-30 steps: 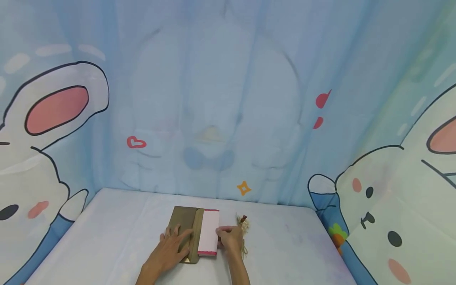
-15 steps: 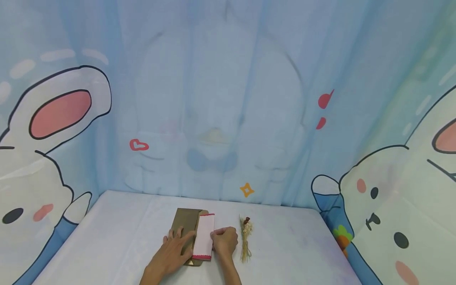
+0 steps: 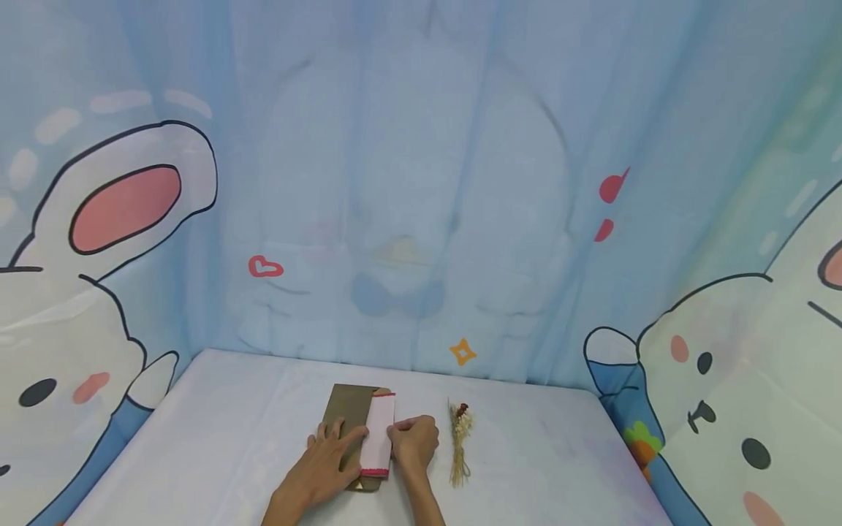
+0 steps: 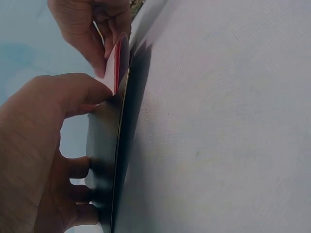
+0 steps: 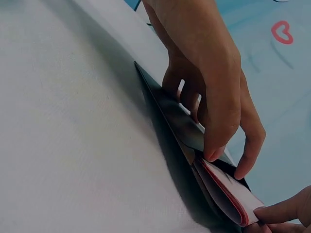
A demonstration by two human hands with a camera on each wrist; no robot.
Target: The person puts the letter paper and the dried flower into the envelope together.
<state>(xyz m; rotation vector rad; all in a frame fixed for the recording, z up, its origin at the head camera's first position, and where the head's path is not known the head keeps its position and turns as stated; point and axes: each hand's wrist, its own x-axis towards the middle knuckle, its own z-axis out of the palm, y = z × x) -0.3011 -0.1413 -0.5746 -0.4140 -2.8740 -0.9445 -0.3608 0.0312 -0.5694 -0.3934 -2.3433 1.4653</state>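
A flat brown envelope (image 3: 349,405) lies on the white-covered table (image 3: 546,453). My left hand (image 3: 317,469) rests on it with spread fingers, its thumb and forefinger beside the left edge of a folded pale pink paper (image 3: 378,437). Red trim runs along the paper's short ends. My right hand (image 3: 416,441) pinches the paper's right edge between thumb and forefinger. In the right wrist view the folded paper (image 5: 245,196) bulges in layers at the envelope's opening side, with the right fingertips (image 5: 262,213) on its fold.
A small bunch of dried flowers (image 3: 460,438) tied with a string lies just right of my right hand. Behind the table hangs a light blue curtain (image 3: 408,183) printed with cartoon rabbits.
My right hand has moved left with the folded paper, which now covers the strip along the envelope's right side. The dried flowers are uncovered. My left hand stays on the envelope.
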